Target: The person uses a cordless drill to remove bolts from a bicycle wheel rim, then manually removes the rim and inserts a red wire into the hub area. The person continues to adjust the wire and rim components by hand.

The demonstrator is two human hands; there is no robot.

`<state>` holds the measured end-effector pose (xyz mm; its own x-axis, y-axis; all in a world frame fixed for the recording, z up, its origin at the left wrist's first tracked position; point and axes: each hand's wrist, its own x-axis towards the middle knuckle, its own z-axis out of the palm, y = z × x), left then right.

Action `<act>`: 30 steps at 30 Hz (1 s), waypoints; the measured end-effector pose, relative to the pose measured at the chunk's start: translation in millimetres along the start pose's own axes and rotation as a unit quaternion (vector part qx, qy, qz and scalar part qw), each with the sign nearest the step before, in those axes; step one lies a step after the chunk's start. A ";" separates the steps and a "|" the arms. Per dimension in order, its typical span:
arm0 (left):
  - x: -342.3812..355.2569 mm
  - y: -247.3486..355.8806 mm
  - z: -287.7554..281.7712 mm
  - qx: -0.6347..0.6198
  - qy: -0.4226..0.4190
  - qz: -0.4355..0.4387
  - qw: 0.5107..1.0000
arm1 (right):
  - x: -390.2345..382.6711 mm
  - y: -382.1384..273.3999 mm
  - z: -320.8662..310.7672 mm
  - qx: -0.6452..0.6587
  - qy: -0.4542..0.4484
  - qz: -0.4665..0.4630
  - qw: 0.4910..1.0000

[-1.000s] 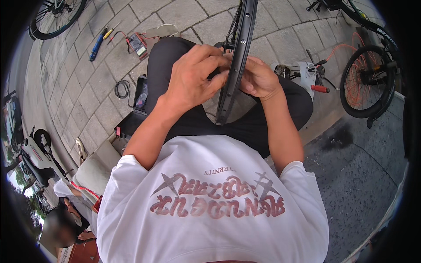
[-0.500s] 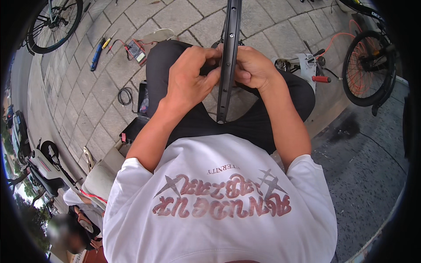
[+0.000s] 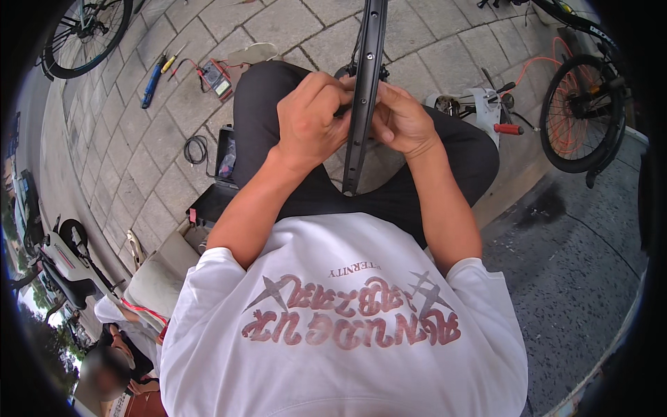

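A bare black bicycle wheel rim (image 3: 363,111) without a tyre stands upright between my bent legs, its row of spoke holes and nipples facing me. My left hand (image 3: 310,118) is at the rim's left side, its fingers curled and thumb bent inward. Across from it, my right hand (image 3: 406,119) is closed at the right side, thumb and fingers drawn together. The fingertips meet close to the rim's spoke side and are partly hidden by it, so what they pinch cannot be made out. Part of the hub (image 3: 386,71) shows beyond the rim.
On the paving lie a red multimeter (image 3: 216,79), a blue tool (image 3: 152,83), a yellow screwdriver (image 3: 169,64) and a coiled cable (image 3: 196,149). An open black case (image 3: 212,203) sits by my left leg. Rightward are a red-handled tool (image 3: 509,129) and a bicycle wheel (image 3: 556,118).
Both hands have shifted slightly at the rim, and the right hand's fingers have loosened a little and moved. The rim has tilted very slightly; more of the hub shows.
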<state>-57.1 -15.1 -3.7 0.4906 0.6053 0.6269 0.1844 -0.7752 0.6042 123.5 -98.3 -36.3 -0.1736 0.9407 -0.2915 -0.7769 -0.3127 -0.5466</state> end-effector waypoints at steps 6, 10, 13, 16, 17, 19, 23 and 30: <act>-5.3 -0.4 -0.7 -0.042 -0.022 -0.042 0.998 | 4.2 -4.3 17.6 -0.021 0.062 0.032 0.997; -9.9 1.0 -3.4 -0.082 -0.041 -0.084 0.992 | 5.3 -10.0 18.9 -0.048 0.070 0.045 0.995; -10.1 -1.4 -4.4 -0.084 -0.044 -0.055 0.994 | 6.6 -12.4 25.3 -0.053 0.092 0.042 0.993; -6.4 1.3 -6.4 -0.060 -0.022 -0.037 0.997 | 7.4 -16.7 32.4 -0.058 0.094 0.041 0.993; -5.1 2.4 -6.9 -0.049 -0.012 -0.034 0.998 | 8.3 -18.7 32.9 -0.066 0.088 0.047 0.993; -4.6 0.3 -7.0 -0.043 -0.004 -0.037 0.998 | 10.3 -20.6 33.1 -0.086 0.089 0.057 0.991; -3.6 -0.3 -7.6 -0.027 0.000 -0.033 0.999 | 9.8 -20.2 32.0 -0.109 0.103 0.063 0.987; -6.5 2.1 -6.8 -0.029 -0.017 -0.035 0.999 | 1.8 -2.6 2.9 0.019 -0.013 0.024 0.999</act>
<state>-65.7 -19.4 -3.1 0.5066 0.6510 0.5653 0.1709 -0.7185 0.6742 123.4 -95.4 -33.1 -0.2263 0.9281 -0.2955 -0.7896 -0.3525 -0.5023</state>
